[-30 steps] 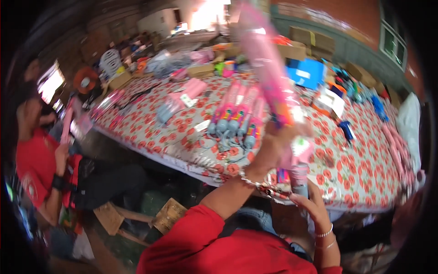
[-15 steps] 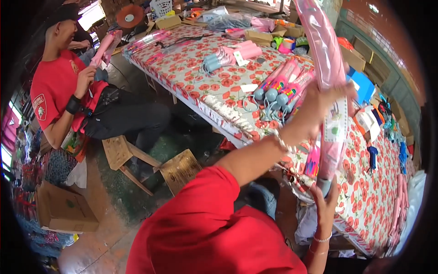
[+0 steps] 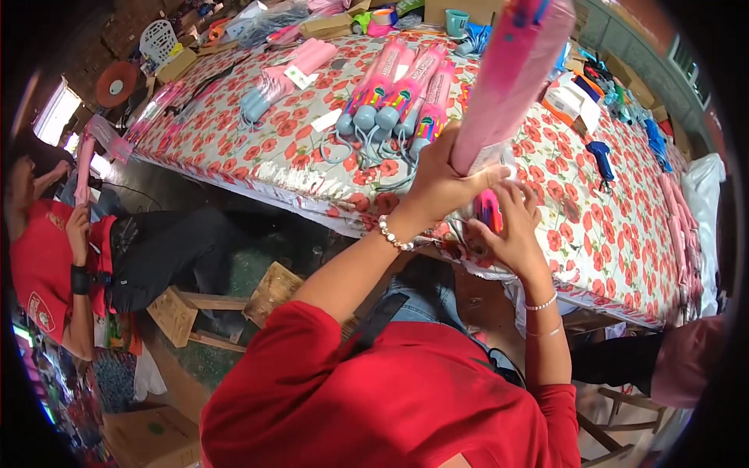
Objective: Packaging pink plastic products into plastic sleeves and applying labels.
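Observation:
My left hand (image 3: pixel 438 186) is closed around the lower part of a long pink tube (image 3: pixel 499 93) in a clear plastic sleeve. The tube stands up and leans slightly right, with its upper end cut off by the top of the view. Just below that grip, my right hand (image 3: pixel 511 230) has its fingers curved and apart beside the sleeve's lower end; whether the fingertips touch the plastic, I cannot tell. On the table left of my hands lie several pink tubes (image 3: pixel 390 82) with blue-grey round ends and cords.
A table with a poppy-patterned cover (image 3: pixel 328 187) spans the view. Another pink bundle (image 3: pixel 289 74) lies farther left, and a blue cup (image 3: pixel 457 22) stands at the back. A co-worker in a red shirt (image 3: pixel 47 257) sits at left near a wooden stool (image 3: pixel 173 316).
My left hand now grips the tube lower down. The right hand has left the tube's bottom end and opened. My view has turned right, shifting the table and co-worker left.

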### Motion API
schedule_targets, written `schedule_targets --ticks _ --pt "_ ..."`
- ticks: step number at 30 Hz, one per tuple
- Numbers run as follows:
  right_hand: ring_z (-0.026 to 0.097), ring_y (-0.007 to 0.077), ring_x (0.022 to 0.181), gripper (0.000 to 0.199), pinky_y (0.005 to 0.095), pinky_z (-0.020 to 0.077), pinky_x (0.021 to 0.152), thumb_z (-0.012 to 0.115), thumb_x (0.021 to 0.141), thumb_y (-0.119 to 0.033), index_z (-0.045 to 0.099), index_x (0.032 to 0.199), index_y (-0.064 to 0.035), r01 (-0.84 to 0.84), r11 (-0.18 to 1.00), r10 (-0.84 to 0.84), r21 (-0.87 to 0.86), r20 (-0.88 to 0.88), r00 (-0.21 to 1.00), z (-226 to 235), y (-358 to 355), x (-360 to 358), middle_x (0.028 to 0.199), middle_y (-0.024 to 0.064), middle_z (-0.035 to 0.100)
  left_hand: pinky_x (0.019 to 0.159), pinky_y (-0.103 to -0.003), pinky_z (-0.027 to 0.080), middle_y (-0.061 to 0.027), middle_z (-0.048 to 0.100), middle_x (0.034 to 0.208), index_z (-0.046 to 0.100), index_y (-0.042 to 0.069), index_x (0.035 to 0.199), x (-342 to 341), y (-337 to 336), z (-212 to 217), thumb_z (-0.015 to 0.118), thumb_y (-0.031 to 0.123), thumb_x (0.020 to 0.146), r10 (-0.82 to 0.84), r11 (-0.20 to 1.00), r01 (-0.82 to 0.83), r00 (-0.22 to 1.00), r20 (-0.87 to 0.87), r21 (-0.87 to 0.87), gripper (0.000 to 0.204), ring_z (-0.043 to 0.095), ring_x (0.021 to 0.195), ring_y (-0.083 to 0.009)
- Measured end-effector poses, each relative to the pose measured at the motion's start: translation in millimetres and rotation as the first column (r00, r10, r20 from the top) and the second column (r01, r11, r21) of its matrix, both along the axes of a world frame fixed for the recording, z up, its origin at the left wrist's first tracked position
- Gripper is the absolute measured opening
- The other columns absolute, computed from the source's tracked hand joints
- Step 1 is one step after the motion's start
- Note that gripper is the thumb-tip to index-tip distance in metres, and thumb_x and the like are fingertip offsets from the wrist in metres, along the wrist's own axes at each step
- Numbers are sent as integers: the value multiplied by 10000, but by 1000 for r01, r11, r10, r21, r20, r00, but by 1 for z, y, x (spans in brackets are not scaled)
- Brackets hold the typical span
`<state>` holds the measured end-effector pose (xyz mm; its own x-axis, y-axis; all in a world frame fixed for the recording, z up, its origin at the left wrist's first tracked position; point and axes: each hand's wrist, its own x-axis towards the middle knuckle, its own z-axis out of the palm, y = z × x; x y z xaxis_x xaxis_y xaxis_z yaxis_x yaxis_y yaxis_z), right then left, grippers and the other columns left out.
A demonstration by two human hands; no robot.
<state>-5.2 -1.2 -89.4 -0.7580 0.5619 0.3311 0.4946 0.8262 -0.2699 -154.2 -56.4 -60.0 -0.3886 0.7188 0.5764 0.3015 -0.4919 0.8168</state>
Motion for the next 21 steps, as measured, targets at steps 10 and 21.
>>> schedule_targets --ticks 10,21 --pt "542 225 957 584 307 448 773 605 829 -244 357 1315 -39 -505 533 26 -679 -583 812 25 -8 -53 1144 186 529 701 -283 485 -130 592 1012 455 15 1210 -40 13 36 714 251 782 -103 995 96 941 322 37 552 591 824 -175" --pt "541 135 752 385 251 438 651 517 876 -404 537 1074 -74 -728 101 -191 -678 -731 655 95 59 -183 885 63 572 639 -268 480 -167 583 1058 236 18 1415 -87 -4 36 674 236 804 213 964 -226 972 -97 -141 782 591 762 -193"
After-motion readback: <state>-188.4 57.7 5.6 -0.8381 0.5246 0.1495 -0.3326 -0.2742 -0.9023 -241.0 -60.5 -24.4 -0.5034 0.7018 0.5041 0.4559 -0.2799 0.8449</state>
